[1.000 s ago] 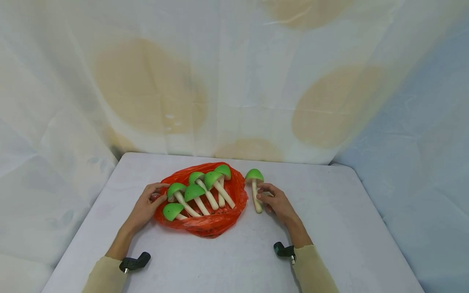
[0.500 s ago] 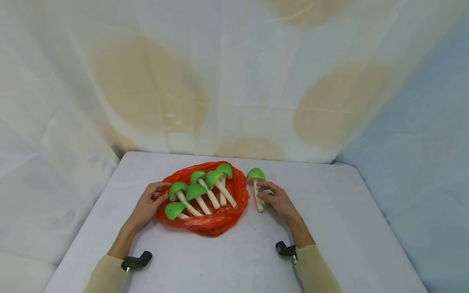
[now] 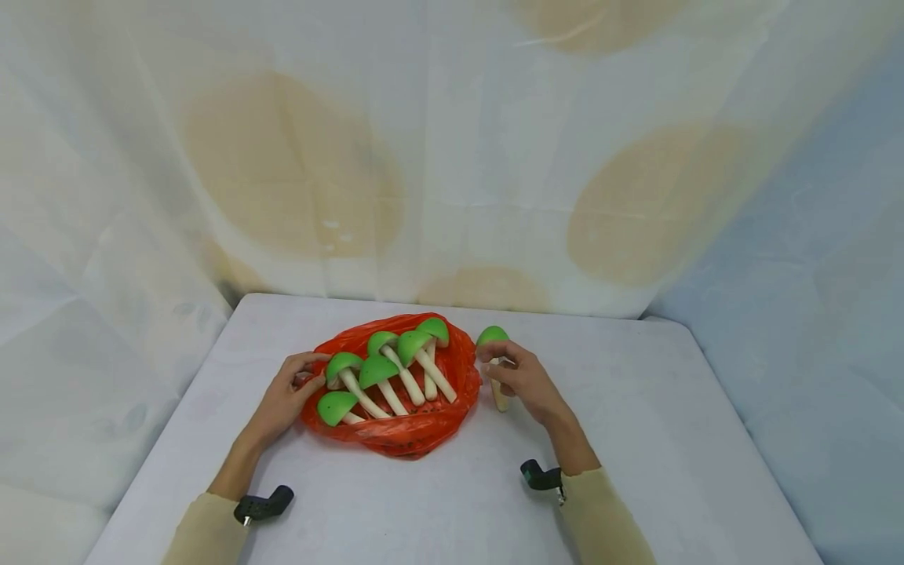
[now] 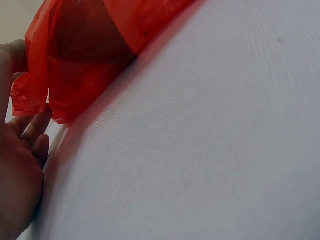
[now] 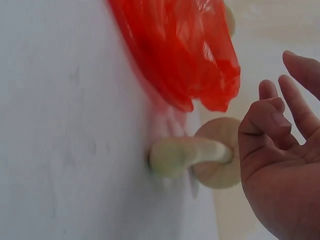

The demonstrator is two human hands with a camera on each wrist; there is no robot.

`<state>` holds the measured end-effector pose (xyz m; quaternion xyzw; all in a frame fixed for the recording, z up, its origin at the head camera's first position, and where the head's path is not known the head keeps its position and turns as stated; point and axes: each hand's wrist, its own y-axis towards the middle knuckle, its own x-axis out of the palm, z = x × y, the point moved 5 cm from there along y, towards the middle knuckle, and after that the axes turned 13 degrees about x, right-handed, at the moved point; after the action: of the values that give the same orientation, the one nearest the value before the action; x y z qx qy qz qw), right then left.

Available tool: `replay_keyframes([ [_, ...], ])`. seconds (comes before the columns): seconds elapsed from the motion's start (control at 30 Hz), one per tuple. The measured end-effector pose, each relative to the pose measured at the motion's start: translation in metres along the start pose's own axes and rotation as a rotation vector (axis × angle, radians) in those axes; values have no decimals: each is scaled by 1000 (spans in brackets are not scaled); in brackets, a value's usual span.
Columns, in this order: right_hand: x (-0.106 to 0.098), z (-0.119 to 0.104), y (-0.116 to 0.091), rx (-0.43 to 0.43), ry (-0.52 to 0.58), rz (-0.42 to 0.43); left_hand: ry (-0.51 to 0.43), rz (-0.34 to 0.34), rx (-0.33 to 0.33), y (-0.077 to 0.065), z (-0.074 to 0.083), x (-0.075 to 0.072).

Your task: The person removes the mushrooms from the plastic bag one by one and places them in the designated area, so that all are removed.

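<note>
Pinches the left edge of the red plastic bag [image 3: 406, 444] between thumb and fingers of the left hand [image 3: 278, 399], firmly at work there! Over to the right, holds the right hand [image 3: 533, 386] loosely spread above the lone mushroom [image 3: 493, 335], with thumb apart from fingers (quite a delicate pose, seen from the wrist) and part of the pale stem covered from the head view. Lies flat on the white counter [image 3: 671, 439], that mushroom, just beside the bag's right edge, green cap away from the person. Counts six more mushrooms [image 3: 378, 370] inside the bag, with stems slanted toward the near right. Wears tan sleeves [image 3: 609, 518], plus a small black device [image 3: 263, 504] at each wrist.
</note>
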<state>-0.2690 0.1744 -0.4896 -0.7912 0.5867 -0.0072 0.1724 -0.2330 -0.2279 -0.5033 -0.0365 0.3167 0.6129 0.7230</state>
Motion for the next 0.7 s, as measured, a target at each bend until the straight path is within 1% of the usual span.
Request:
replay_keyframes([
  [0.13, 10, -11, 0, -44, 14, -39, 1, 6, 6, 0, 0, -1],
  [0.43, 34, -27, 2, -73, 10, -101, 4, 1, -5, 0, -3, -2],
  [0.7, 56, -40, 5, -99, 44, -171, 13, 2, -8, 1, 0, -5],
])
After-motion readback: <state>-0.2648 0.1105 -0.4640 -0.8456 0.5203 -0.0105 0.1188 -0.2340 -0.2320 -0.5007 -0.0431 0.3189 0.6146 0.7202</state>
